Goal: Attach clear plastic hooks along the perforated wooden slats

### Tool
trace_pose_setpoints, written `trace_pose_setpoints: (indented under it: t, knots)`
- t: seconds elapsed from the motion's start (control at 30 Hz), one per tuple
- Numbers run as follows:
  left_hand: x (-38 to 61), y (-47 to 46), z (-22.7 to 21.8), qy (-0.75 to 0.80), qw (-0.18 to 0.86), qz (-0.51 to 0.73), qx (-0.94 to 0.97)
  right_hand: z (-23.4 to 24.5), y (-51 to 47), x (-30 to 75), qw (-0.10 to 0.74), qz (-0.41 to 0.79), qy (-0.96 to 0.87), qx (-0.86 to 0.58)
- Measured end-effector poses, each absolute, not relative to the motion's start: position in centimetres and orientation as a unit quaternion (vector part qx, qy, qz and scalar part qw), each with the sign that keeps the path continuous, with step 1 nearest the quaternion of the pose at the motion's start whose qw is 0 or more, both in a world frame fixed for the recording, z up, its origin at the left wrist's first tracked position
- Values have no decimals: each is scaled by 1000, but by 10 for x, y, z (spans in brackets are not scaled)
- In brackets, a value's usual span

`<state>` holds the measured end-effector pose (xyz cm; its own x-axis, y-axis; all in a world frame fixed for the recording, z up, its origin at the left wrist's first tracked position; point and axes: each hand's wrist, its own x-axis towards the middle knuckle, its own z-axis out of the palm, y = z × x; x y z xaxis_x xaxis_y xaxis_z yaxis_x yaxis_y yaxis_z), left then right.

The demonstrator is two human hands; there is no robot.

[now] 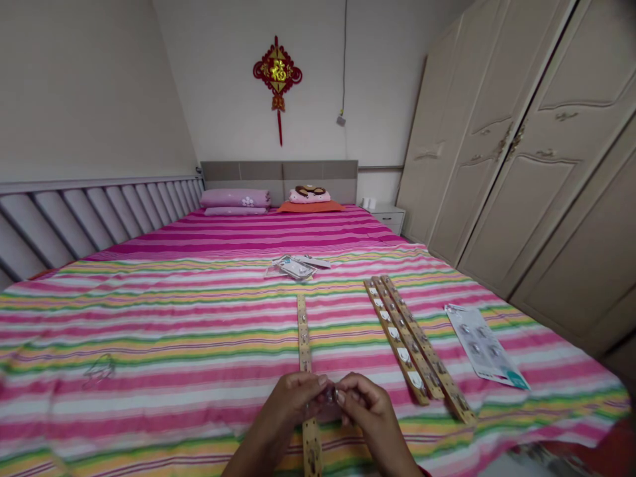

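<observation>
Over a narrow wooden strip (304,348) on the bed, my left hand (288,404) and my right hand (370,405) meet with fingers pinched. Between the fingertips is a small, shiny, partly see-through piece (330,394), gripped from both sides; its exact kind is too blurred to tell. Small metal fittings sit along the strip, whose middle is partly hidden by my left hand. To the right lie three more wooden strips (397,324) side by side, with metal fittings; the leftmost also bears white pieces. Beyond them rests a blister pack (484,344) of several round metal pieces.
Opened packaging (297,266) lies in a pile farther up the striped bedspread (199,391). A crumpled clear scrap (102,370) is at the left. A slatted rail (94,218) borders the bed's left side; a wardrobe (497,165) stands at the right.
</observation>
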<state>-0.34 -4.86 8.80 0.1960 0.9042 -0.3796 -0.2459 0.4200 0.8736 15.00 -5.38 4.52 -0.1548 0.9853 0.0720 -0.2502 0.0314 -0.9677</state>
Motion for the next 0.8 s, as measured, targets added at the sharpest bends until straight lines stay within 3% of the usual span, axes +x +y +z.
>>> trace_pose_setpoints:
  t: [0.8]
  knots:
    - [-3,-49,85,444,713,432,328,43,-51,146,535,578,-474,-394]
